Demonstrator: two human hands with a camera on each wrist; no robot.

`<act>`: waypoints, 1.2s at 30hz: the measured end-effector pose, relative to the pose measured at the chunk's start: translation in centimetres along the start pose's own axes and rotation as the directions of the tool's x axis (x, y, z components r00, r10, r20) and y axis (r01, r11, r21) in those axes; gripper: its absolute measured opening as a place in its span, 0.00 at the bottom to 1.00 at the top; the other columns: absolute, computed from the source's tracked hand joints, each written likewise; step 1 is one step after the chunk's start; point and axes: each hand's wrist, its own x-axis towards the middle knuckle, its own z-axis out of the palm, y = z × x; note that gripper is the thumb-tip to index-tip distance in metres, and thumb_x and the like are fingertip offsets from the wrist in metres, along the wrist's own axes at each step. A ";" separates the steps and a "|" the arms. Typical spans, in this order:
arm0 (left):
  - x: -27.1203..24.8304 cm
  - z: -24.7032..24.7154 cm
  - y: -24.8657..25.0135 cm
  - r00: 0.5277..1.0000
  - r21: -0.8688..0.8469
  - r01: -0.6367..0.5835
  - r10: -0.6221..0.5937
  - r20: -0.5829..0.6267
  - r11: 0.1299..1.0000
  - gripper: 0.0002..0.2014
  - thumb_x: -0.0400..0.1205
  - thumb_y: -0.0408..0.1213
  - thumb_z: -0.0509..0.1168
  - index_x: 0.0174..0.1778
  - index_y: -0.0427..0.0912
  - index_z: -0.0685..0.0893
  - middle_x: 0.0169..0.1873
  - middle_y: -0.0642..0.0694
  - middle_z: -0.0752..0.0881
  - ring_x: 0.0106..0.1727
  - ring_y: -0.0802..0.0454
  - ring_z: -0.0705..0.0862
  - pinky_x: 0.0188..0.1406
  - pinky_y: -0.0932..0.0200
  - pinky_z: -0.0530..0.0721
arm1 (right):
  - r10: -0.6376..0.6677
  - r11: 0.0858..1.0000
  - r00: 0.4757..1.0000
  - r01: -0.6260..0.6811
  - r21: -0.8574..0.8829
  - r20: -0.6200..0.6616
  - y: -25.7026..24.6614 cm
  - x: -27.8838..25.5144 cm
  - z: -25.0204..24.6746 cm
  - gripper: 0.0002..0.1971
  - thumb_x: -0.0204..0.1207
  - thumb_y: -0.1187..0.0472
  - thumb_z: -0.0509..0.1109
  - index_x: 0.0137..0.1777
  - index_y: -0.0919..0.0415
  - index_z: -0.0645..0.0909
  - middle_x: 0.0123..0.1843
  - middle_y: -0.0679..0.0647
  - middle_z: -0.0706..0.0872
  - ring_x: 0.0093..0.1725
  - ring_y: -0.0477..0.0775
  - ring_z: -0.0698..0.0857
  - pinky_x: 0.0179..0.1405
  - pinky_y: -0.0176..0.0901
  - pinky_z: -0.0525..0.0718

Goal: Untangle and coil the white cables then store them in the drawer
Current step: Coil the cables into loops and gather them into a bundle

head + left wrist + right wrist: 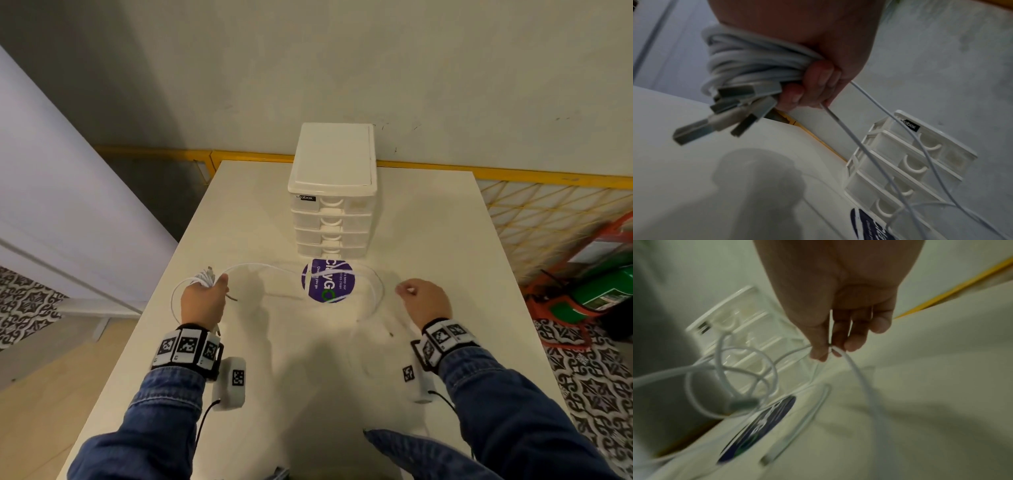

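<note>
My left hand (205,301) grips a coiled bundle of white cables (204,277), thick turns wrapped round the fingers (818,78) with several grey plugs (740,112) sticking out in the left wrist view. A loose white cable (267,265) runs from that bundle across the table to my right hand (423,299), which pinches the strand (851,363) between thumb and fingertips (819,352). More slack loops (748,373) hang in the air beyond it. The white drawer unit (334,192) stands at the table's far middle with all its drawers pushed in.
A round purple sticker (328,281) lies on the white table (445,240) just before the drawers. A yellow grid fence (534,212) runs behind and right of the table; a green and orange object (596,284) stands on the floor at right.
</note>
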 end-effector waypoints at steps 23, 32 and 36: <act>0.2 -0.2 1.4 0.999 0.015 0.010 -0.009 -0.032 1.000 0.14 0.80 0.44 0.65 0.41 0.35 0.85 0.40 0.32 0.86 0.36 0.37 0.81 0.42 0.50 0.80 | 0.359 0.928 0.932 -0.362 -0.082 -0.057 4.8 -1.3 -3.5 0.26 0.77 0.47 0.64 0.73 0.55 0.71 0.71 0.64 0.75 0.68 0.67 0.75 0.66 0.58 0.74; -4.9 2.8 7.6 0.898 0.043 -0.184 0.151 0.413 0.982 0.14 0.78 0.45 0.69 0.36 0.35 0.86 0.14 0.49 0.72 0.15 0.53 0.68 0.18 0.63 0.68 | -0.503 0.843 0.859 0.464 0.272 0.094 -9.2 -4.7 -4.3 0.48 0.63 0.47 0.79 0.80 0.53 0.58 0.78 0.53 0.67 0.77 0.50 0.65 0.73 0.36 0.60; -6.8 3.4 9.8 0.845 0.023 -0.277 0.232 0.481 0.961 0.18 0.77 0.48 0.70 0.33 0.34 0.86 0.12 0.51 0.72 0.12 0.57 0.68 0.21 0.62 0.68 | -0.594 0.801 0.741 0.506 0.321 0.313 -12.4 -6.3 -1.8 0.64 0.54 0.42 0.82 0.81 0.46 0.39 0.79 0.49 0.66 0.76 0.46 0.67 0.74 0.42 0.67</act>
